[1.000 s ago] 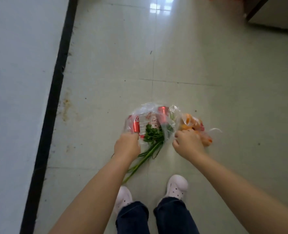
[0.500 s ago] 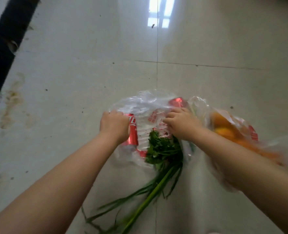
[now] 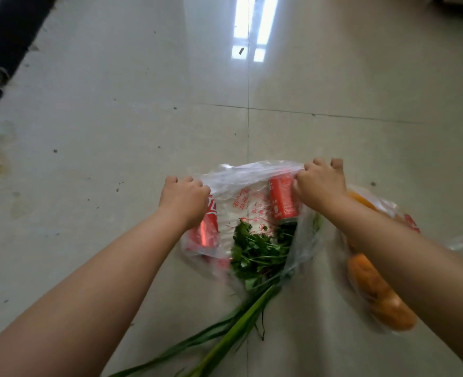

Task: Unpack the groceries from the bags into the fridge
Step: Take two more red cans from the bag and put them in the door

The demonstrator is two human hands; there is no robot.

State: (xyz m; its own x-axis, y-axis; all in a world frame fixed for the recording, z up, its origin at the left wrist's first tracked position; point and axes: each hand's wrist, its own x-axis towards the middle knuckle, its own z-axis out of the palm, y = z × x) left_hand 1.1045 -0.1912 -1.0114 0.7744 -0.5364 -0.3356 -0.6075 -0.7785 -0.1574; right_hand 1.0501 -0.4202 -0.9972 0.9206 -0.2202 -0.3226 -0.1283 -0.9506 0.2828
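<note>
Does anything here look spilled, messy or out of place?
Yes. The groceries sit on the bare floor, which has brownish stains at its left edge. Long green stalks poke out of the clear bag onto the tiles. Both hands, left hand and right hand, grip the bag's rim. Nothing looks spilled or broken.

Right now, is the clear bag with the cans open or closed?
Open: left hand and right hand hold the clear bag's mouth apart, showing red cans.

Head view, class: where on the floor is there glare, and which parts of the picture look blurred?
Head view: bright window glare streaks the tiled floor at top centre; the green stalks and the carrots near the lower edge are smeared; the can by the right hand stays fairly sharp.
</note>
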